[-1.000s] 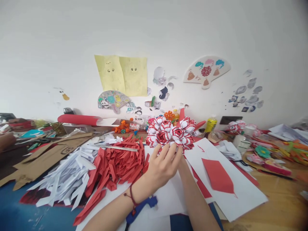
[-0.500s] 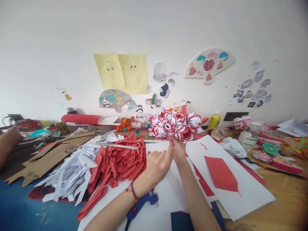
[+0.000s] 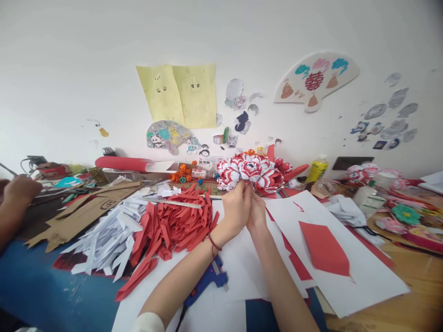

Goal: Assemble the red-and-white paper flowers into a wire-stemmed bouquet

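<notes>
A red-and-white paper flower ball point(image 3: 251, 172) is held up above the table's middle. My left hand point(image 3: 236, 207) and my right hand point(image 3: 256, 211) are pressed together just beneath it, fingers closed on its underside. A red string bracelet sits on my left wrist. A blue glue gun point(image 3: 206, 281) lies on white paper under my left forearm.
Piles of folded red strips point(image 3: 175, 223) and white strips point(image 3: 104, 242) lie to the left, with cardboard point(image 3: 79, 214) beyond. White sheets with a red cut shape point(image 3: 325, 251) lie to the right. Another person's hand point(image 3: 19, 189) rests at the far left. Clutter lines the wall.
My left hand rose from beside the flower ball's base and closed on it next to my right hand. The ball tilted away, and the view shifted slightly.
</notes>
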Tool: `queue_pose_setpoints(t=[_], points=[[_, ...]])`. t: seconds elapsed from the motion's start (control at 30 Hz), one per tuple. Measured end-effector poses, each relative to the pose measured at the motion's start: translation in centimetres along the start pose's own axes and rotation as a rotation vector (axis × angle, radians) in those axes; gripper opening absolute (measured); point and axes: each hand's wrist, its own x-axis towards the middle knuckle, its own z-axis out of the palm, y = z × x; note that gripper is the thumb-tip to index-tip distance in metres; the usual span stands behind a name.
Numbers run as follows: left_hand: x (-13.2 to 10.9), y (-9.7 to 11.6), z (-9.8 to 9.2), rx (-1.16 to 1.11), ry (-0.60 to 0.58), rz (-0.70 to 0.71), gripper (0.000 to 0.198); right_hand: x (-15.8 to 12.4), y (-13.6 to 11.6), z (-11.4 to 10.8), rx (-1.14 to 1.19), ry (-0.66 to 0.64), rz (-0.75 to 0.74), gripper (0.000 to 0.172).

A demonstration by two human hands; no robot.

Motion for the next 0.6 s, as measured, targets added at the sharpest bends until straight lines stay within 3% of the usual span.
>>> queue_pose_setpoints(t=[0.13,0.37,0.6], points=[[0.3,-0.4,0.4,0.119,0.082,0.172,0.021,-0.4,0.0,0.2,0.003,0.006,-0.013,0.03],[0.7,-1.4,0.4,0.187,0.111,0.431,0.024,-0.7,0.3,0.3,0.029,0.002,-0.016,0.028],[0.8,-1.8,0.3,0.254,0.194,0.554,0.03,-1.0,0.3,0.5,0.036,-0.032,-0.014,0.022]])
